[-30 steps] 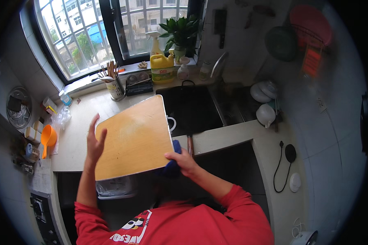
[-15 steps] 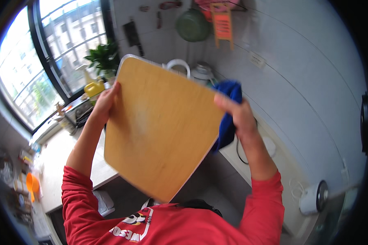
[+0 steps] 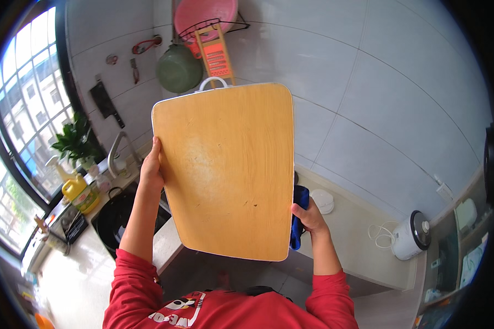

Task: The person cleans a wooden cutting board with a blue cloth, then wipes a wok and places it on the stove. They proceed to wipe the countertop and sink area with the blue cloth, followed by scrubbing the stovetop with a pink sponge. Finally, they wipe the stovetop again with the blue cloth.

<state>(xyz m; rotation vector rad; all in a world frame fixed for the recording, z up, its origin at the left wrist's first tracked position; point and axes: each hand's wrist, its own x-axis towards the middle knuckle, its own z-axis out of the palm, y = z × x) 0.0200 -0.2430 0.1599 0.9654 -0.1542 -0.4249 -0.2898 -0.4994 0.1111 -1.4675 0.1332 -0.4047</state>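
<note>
A wooden cutting board (image 3: 225, 170) with a white rim and a white handle (image 3: 213, 82) at its top stands nearly upright in front of me. Its broad face has worn pale patches and small nicks. My left hand (image 3: 152, 167) grips the left edge, thumb on the face and the other fingers hidden behind. At the lower right edge, my right hand (image 3: 311, 215) holds the board together with a blue cloth (image 3: 299, 219). Most of that cloth is hidden behind the board.
Left lie a sink with a black pan (image 3: 115, 219), a curved faucet (image 3: 115, 156), a yellow jug (image 3: 81, 193) and a plant (image 3: 74, 140). A cleaver (image 3: 105, 101), green basin (image 3: 179, 68) and grater (image 3: 217, 57) hang on the wall. A white rice cooker (image 3: 411, 236) stands on the right counter.
The board has turned from a slant to nearly upright, its handle now at the top. My right hand has moved down along with the cloth. My view has swung to the right.
</note>
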